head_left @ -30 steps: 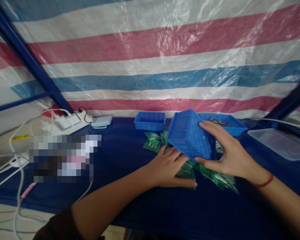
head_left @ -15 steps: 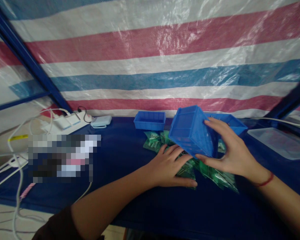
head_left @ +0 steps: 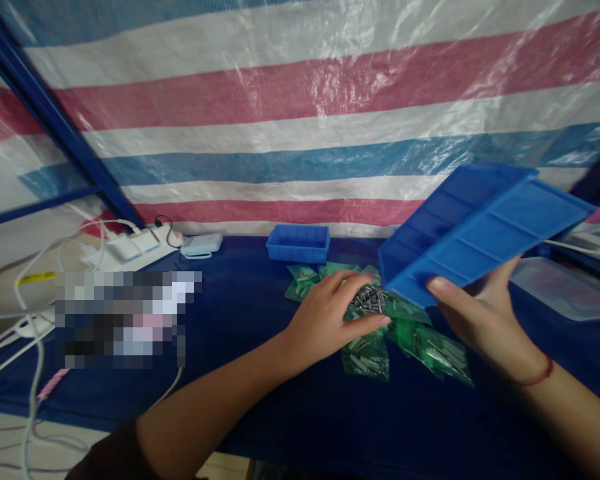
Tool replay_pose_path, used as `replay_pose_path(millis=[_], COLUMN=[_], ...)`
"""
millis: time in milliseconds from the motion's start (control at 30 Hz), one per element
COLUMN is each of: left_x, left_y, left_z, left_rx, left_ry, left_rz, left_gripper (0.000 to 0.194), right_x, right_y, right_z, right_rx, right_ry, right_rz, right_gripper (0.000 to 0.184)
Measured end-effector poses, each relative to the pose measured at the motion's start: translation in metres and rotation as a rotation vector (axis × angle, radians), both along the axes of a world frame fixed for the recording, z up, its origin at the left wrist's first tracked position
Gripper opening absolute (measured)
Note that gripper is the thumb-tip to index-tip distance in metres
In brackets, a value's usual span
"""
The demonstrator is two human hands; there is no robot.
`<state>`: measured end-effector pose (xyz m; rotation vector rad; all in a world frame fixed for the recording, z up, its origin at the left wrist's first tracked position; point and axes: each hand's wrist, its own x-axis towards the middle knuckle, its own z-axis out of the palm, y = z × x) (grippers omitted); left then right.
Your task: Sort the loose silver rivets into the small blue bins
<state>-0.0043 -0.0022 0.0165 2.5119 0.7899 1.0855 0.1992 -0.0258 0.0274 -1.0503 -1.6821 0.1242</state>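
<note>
My right hand (head_left: 480, 307) grips a blue plastic bin (head_left: 485, 227), lifted and steeply tilted, its ribbed outside towards me. Below its lower left end lies a heap of small grey metal pieces like screws or pins (head_left: 369, 300). My left hand (head_left: 325, 310) curves around the heap's near left side, thumb and fingers apart. Green plastic bags (head_left: 430, 350) holding small parts lie under and around the heap. One such bag (head_left: 366, 357) sits just below my left thumb. The inside of the tilted bin is mostly hidden.
A second blue bin (head_left: 299, 243) stands at the back of the dark blue table (head_left: 280, 413). A clear plastic lid or tray (head_left: 563, 290) lies at right. White power strips (head_left: 130, 247), cables and a pale blue device (head_left: 201, 246) are on the left. Striped sheeting hangs behind.
The bin in my right hand has risen and swung right, and the metal heap now shows. My left hand has shifted slightly left. A bin behind at right has dropped out of sight.
</note>
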Motion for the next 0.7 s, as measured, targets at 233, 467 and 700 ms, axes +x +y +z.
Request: replay_pose_path(millis=[233, 467, 700], left_x=[0.006, 0.013, 0.006], left_y=[-0.007, -0.005, 0.007], left_z=[0.002, -0.011, -0.011], left_rx=[-0.245, -0.544, -0.489], left_ry=[-0.216, -0.512, -0.553], left_rz=[-0.052, -0.127, -0.162], left_gripper=[0.019, 0.071, 0.076], right_x=[-0.015, -0.027, -0.036], right_y=[0.0, -0.005, -0.007], right_z=[-0.018, -0.007, 0.001], right_rx=[-0.196, -0.326, -0.458], right_ry=[0.245, 0.546, 0.677], right_rz=[0.147, 0.245, 0.322], right_gripper=[0.072, 0.075, 0.056])
